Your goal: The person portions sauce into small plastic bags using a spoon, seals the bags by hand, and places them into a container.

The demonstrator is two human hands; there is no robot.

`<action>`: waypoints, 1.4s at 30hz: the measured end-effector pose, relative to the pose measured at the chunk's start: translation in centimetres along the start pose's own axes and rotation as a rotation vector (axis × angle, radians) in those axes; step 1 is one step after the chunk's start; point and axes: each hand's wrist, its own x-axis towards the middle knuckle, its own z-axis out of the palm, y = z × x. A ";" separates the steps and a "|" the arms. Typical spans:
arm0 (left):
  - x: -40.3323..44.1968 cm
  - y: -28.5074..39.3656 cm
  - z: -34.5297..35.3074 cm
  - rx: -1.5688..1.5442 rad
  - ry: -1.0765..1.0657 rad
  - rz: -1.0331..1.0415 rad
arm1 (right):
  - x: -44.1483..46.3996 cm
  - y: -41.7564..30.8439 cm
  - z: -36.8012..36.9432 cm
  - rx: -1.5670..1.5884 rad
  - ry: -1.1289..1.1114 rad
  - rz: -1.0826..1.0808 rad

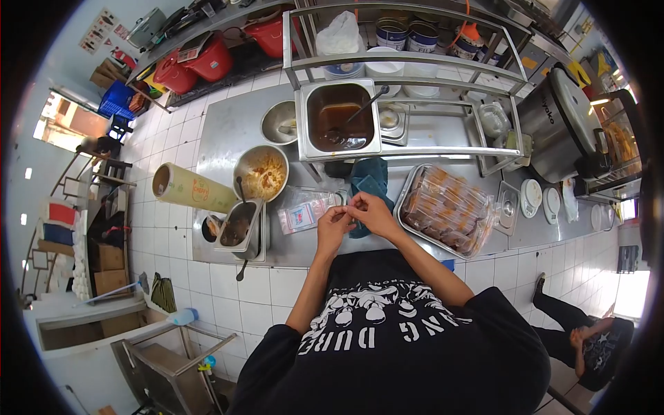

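Note:
My left hand [335, 225] and my right hand [371, 211] meet over the front of the steel table, fingertips pinched together. What they hold between them is too small to make out. Under and behind them lies a dark teal cloth [371, 178]. Just left of my hands is a clear plastic packet [300, 216] with pink and blue print. To the right, a tray of browned food pieces [449, 211] sits under clear plastic. Behind the cloth stands a square steel pan of brown sauce [339, 117] with a ladle in it.
Left on the table are a bowl of yellowish food [261, 173], a plastic roll [194, 188] and a steel container with dark sauce [238, 225]. A metal rack [408, 62] stands behind; a large cooker [560, 124] is at right. Another person [598, 346] is at lower right.

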 end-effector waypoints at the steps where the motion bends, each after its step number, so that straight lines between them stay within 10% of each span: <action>1: -0.2 0.5 0.1 0.008 -0.007 -0.031 | 0.0 0.3 -0.2 0.050 -0.028 0.012; 8: -0.2 1.4 -1.3 0.031 -0.133 -0.133 | -1.3 -0.8 -1.0 0.491 -0.069 0.167; 15: -1.4 1.2 -0.5 0.436 -0.197 0.167 | -1.1 -1.5 -1.7 -0.367 -0.231 -0.004; 21: -1.7 1.4 -0.5 0.920 -0.198 0.522 | -2.2 -1.5 0.3 -0.512 -0.051 -0.023; 30: -0.3 0.6 -0.3 0.985 0.042 0.480 | -2.4 -2.9 -0.7 -0.451 0.086 -0.209; 36: 1.1 1.7 -3.0 0.703 -0.097 0.553 | -3.4 -4.1 -1.3 -0.568 -0.208 -0.229; 42: 0.3 3.7 -2.3 -0.236 -0.461 -0.117 | -1.9 -3.3 -1.6 -0.026 -0.228 -0.073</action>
